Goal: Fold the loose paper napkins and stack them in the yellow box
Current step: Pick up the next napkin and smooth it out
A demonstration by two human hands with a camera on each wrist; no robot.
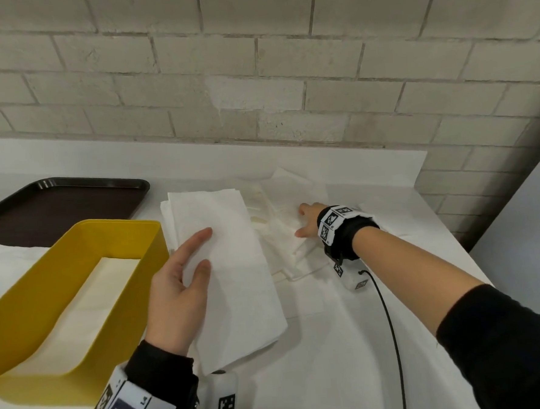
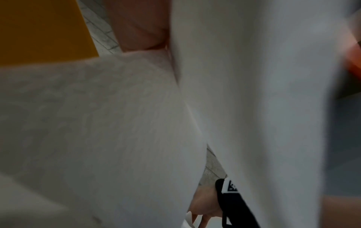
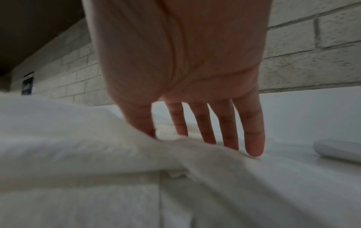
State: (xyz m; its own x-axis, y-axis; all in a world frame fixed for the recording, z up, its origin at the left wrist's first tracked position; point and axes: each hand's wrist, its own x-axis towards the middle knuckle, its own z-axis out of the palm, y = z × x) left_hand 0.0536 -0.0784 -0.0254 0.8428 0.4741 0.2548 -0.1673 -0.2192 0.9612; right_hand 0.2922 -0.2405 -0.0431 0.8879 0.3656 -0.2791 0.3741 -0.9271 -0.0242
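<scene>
My left hand holds a folded white napkin just right of the yellow box; thumb and one finger lie on top of it, the other fingers are hidden beneath. In the left wrist view the folded napkin fills the frame beside the yellow box. White napkins lie inside the box. My right hand reaches to the pile of loose napkins farther back. Its straight fingers touch the crumpled paper without gripping it.
A dark brown tray sits at the back left behind the box. A brick wall runs along the white table's far edge. A black cable trails from my right wrist. A small white object lies right of my fingers.
</scene>
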